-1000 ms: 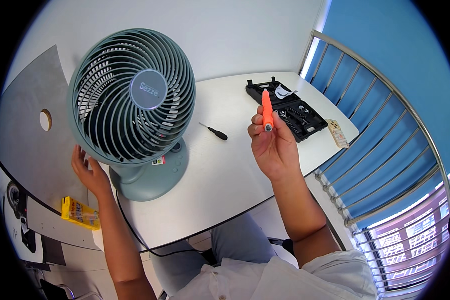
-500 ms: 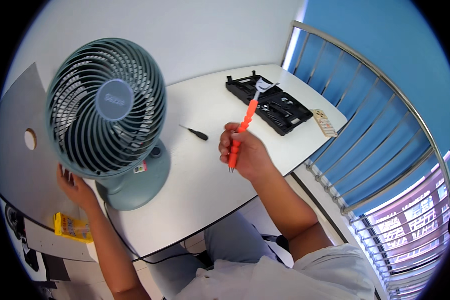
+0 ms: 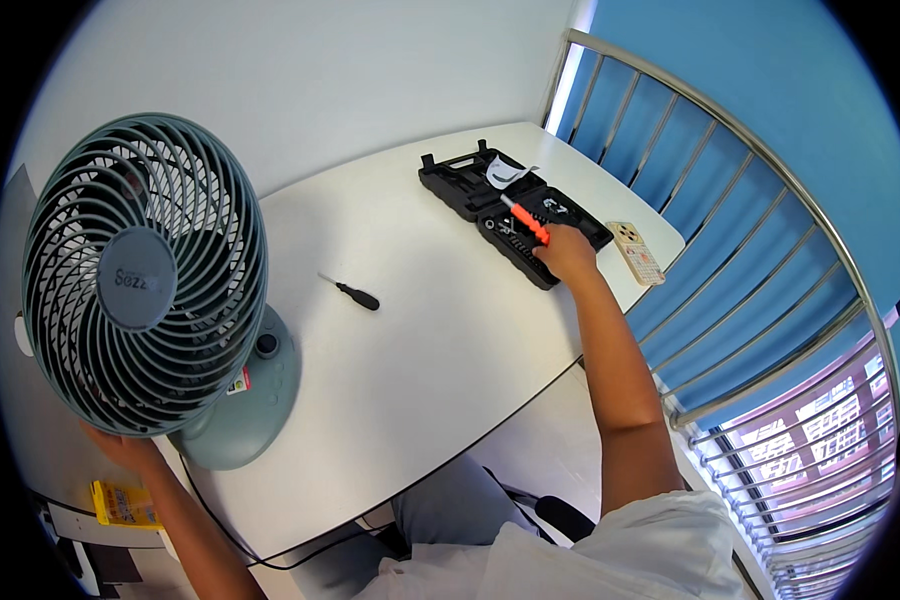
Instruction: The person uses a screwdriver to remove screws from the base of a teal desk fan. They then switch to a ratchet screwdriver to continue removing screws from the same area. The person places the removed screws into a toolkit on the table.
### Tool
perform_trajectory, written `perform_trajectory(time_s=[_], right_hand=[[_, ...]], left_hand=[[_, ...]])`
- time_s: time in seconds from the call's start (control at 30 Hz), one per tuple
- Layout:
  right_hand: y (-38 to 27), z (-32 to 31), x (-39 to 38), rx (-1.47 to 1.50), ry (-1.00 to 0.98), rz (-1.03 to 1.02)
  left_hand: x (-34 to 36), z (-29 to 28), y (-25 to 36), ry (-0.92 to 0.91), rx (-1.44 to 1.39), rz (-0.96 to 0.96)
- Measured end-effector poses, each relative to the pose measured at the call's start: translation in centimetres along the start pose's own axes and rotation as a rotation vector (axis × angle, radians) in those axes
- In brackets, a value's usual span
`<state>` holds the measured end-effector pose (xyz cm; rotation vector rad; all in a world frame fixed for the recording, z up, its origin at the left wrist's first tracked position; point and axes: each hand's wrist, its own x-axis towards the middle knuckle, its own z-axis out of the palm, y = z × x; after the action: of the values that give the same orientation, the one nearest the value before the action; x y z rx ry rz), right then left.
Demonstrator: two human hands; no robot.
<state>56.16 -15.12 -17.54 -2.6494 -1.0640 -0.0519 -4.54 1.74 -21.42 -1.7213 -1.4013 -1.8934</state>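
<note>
Right hand (image 3: 568,252), right of center: fingers closed around the near end of an orange tool (image 3: 527,220), far tip pointing upper left. Both are over a black tool case (image 3: 452,192), lying open on the bench (image 3: 410,340), upper center-right. White sheet (image 3: 507,174) in the case near the tool's tip; small metal bits in the near half. Beige rectangular item (image 3: 638,254) just beside the case, to its right. Black-handled screwdriver (image 3: 358,295) lies mid-frame, well apart from either hand. Left hand (image 3: 122,448), lower left, is by the fan's underside; fingers mostly hidden, can't tell how open or whether gripping. Gray-green fan (image 3: 138,278) stands on the bench, left of frame. Yellow packet (image 3: 125,505) below the left hand, lower left.
</note>
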Motion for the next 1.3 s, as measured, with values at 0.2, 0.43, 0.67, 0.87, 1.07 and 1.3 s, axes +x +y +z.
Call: perform_trajectory(time_s=[0.2,0.43,0.67,0.87,1.07,1.3], right_hand=[[0.2,0.6,0.4,-0.059,-0.090,-0.044],[0.7,1.5,0.8,0.060,-0.022,-0.019],[2.8,1.7,2.4,0.413,0.115,0.011],[2.5,1.6,2.7,0.573,-0.005,0.116],[-0.1,1.0,1.7,-0.014,0.001,0.023],[-2.4,2.4,3.6,-0.062,0.010,-0.197]], left_hand=[[-0.1,0.1,2.2,0.000,0.006,-0.033],[-0.1,0.1,2.2,-0.007,0.017,-0.062],[0.1,-0.2,1.1,0.032,-0.026,-0.048],[0.2,-0.4,1.1,0.017,-0.085,-0.047],[0.3,-0.6,1.9,0.010,-0.108,-0.074],[0.2,-0.3,1.8,0.025,-0.143,-0.071]])
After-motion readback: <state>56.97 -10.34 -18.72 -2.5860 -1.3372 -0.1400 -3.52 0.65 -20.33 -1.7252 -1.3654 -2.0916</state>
